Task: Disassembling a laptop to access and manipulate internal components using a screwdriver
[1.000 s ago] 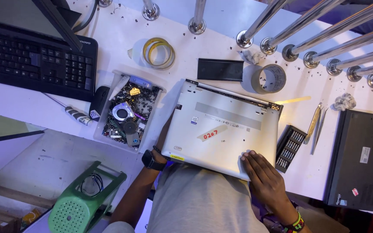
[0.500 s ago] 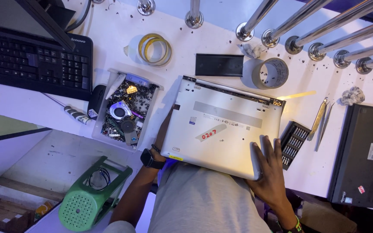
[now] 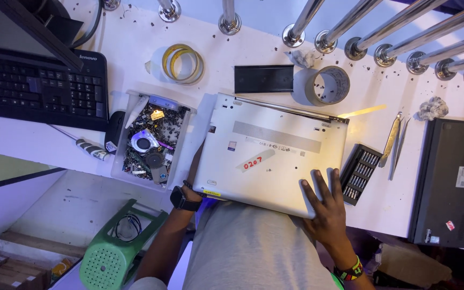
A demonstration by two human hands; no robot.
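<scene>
Here, a closed silver laptop [image 3: 275, 150] lay bottom-up on the white bench [image 3: 135, 43], its near edge hanging over the bench edge toward the person. The right hand [image 3: 324, 207] rested flat on the near right corner of the base, fingers spread and gripping nothing. The left hand [image 3: 194, 166] sat at the left edge, mostly hidden under or behind the case (whether its fingers were curled beneath the edge could not be told); a dark watch [image 3: 182, 200] marked that wrist.

The laptop was judged rigid, thin and moderately heavy, with a smooth metal-looking shell likely to slide under a dry palm. It would best be held by its two short sides, or by opposite corners, and not by the hinge edge facing the rails [image 3: 382, 32]. The pale sticker [image 3: 256, 160] near the middle of the base offered no purchase.

Just left of the laptop stood a clear tray [image 3: 130, 123] of small parts, with a black keyboard [image 3: 33, 88] farther left. A bit set [image 3: 360, 173] lay just right of the laptop, almost touching it, with tweezers [image 3: 392, 142] beyond. Tape rolls [image 3: 182, 63] lay behind the tray. A second, dark laptop [image 3: 452, 182] lay well apart at the right.
</scene>
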